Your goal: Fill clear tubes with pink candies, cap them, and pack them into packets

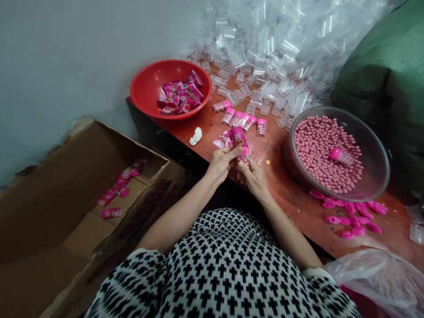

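My left hand point(221, 162) pinches a pink printed wrapper point(236, 138) by its lower edge, fingers closed on it. My right hand point(252, 176) is wrapped round a small clear bottle with a pink cap point(245, 155), filled with pink candy. The wrapper's open end sits right at the bottle's cap. Both hands meet over the front edge of the reddish table point(291, 194).
A red bowl point(145, 90) holds pink wrappers. A clear bowl point(377, 176) holds pink candy balls and one bottle. Filled bottles point(239, 118) lie in a row. Loose pink caps point(351, 216), a heap of empty clear bottles point(271, 48), and a cardboard box point(66, 194) with wrapped packs at left.
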Motion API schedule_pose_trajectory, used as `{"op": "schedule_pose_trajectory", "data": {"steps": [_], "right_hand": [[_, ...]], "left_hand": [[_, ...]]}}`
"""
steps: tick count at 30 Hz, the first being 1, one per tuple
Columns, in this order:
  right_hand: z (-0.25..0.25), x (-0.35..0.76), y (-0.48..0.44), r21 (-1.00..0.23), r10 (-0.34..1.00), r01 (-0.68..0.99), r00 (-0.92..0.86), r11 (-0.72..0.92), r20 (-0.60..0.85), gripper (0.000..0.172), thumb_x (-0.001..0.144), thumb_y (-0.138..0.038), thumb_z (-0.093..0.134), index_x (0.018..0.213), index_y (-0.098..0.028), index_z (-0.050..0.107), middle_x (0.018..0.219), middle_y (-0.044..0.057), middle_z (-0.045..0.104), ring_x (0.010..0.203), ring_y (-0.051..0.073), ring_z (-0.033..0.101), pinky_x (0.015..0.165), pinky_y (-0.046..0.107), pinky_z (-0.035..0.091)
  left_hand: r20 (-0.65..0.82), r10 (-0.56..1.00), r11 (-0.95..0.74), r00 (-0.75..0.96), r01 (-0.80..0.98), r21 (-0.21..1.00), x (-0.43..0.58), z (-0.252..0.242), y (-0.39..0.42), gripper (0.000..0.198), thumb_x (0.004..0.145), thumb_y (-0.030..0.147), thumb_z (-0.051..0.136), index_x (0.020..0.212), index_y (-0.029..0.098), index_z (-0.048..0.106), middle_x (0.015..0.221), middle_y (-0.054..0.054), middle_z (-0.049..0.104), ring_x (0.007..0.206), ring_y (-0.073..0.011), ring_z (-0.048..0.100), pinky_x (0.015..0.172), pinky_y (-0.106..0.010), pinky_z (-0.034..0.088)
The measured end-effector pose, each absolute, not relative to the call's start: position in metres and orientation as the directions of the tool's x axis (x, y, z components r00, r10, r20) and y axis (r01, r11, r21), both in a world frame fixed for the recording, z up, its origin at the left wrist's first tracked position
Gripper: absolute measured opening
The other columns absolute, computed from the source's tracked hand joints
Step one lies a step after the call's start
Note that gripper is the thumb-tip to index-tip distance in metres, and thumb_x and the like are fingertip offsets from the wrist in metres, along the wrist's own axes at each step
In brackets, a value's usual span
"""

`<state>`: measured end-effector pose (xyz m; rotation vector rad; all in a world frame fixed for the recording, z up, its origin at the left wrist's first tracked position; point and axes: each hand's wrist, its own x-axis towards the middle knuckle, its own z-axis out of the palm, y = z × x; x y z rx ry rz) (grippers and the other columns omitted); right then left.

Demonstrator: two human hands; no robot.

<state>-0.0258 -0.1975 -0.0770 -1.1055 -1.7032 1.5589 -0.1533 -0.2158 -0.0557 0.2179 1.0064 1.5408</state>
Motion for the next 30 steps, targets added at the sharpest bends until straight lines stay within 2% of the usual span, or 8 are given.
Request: {"op": "schedule_pose_trajectory", "data": {"steps": [7,12,15,18,21,25,27,30], "right_hand": [[-0.076,-0.025,-0.194,-0.972,0.783,0.07,-0.581,-0.226,-0.224,0.051,0.079,-0.073,0.064,0.082,-0.023,0.054,0.051,-0.008,0.055,0.036,0.008,0.042,0.035,0.02,0.03],[-0.076,-0.025,-0.193,-0.989,0.871,0.143,-0.481,-0.04,-0.104,0.048,0.079,-0.068,0.068,0.074,-0.023,0.053,0.051,-0.008,0.052,0.042,0.007,0.043,0.042,0.02,0.035],[-0.077,-0.027,-0.193,-0.981,0.825,0.044,-0.534,-0.189,-0.183,0.049,0.078,-0.068,0.069,0.074,-0.023,0.051,0.048,-0.009,0.049,0.037,0.006,0.039,0.037,0.019,0.029],[-0.08,-0.029,-0.194,-0.934,0.782,-0.068,-0.57,-0.352,-0.253,0.049,0.076,-0.067,0.072,0.075,-0.022,0.05,0.047,-0.01,0.049,0.034,0.005,0.038,0.033,0.018,0.024],[-0.083,-0.029,-0.196,-0.923,0.788,-0.131,-0.571,-0.363,-0.229,0.048,0.073,-0.063,0.077,0.079,-0.022,0.053,0.053,-0.008,0.058,0.038,0.006,0.049,0.035,0.016,0.034],[-0.085,-0.025,-0.196,-0.907,0.786,-0.209,-0.591,-0.367,-0.182,0.054,0.07,-0.059,0.083,0.102,-0.022,0.062,0.074,-0.002,0.073,0.057,0.01,0.066,0.048,0.019,0.052],[-0.086,-0.024,-0.194,-0.907,0.805,-0.223,-0.566,-0.358,-0.179,0.05,0.069,-0.057,0.084,0.097,-0.022,0.062,0.075,-0.001,0.074,0.057,0.01,0.067,0.05,0.02,0.054],[-0.086,-0.027,-0.191,-0.908,0.845,-0.241,-0.501,-0.344,-0.187,0.049,0.067,-0.058,0.086,0.083,-0.022,0.056,0.065,-0.004,0.072,0.047,0.009,0.062,0.043,0.018,0.05]], "left_hand": [[-0.339,0.907,0.124,-0.249,-0.612,0.781,-0.16,-0.057,-0.214,0.034,0.05,0.032,0.096,0.065,0.011,0.074,0.063,-0.002,0.07,0.055,-0.0097,0.062,0.06,-0.023,0.051],[-0.321,0.915,0.125,-0.244,-0.587,0.8,-0.162,-0.059,-0.214,0.036,0.05,0.036,0.096,0.06,0.011,0.071,0.061,-0.004,0.07,0.055,-0.0117,0.065,0.059,-0.023,0.054],[-0.338,0.917,0.132,-0.21,-0.641,0.756,-0.158,-0.059,-0.217,0.041,0.047,0.037,0.097,0.061,0.01,0.07,0.058,-0.003,0.068,0.052,-0.0109,0.063,0.054,-0.022,0.053],[-0.354,0.929,0.204,-0.11,-0.644,0.737,-0.155,-0.059,-0.22,0.046,0.047,0.043,0.097,0.062,0.009,0.069,0.055,-0.004,0.066,0.046,-0.014,0.061,0.047,-0.026,0.053],[-0.364,0.925,0.213,-0.107,-0.648,0.732,-0.158,-0.059,-0.221,0.047,0.049,0.044,0.096,0.065,0.009,0.069,0.053,-0.004,0.065,0.04,-0.0141,0.057,0.04,-0.026,0.048],[-0.389,0.887,0.112,-0.249,-0.7,0.705,-0.164,-0.059,-0.224,0.043,0.048,0.035,0.097,0.064,0.008,0.069,0.062,-0.005,0.069,0.053,-0.011,0.063,0.053,-0.022,0.054],[-0.372,0.902,0.123,-0.219,-0.694,0.709,-0.161,-0.061,-0.228,0.042,0.049,0.035,0.097,0.067,0.007,0.071,0.061,-0.004,0.068,0.054,-0.0112,0.063,0.054,-0.023,0.054],[-0.308,0.941,0.137,-0.139,-0.675,0.725,-0.151,-0.064,-0.233,0.044,0.052,0.04,0.096,0.059,0.008,0.067,0.053,-0.001,0.06,0.045,-0.0114,0.057,0.047,-0.026,0.051]]}}
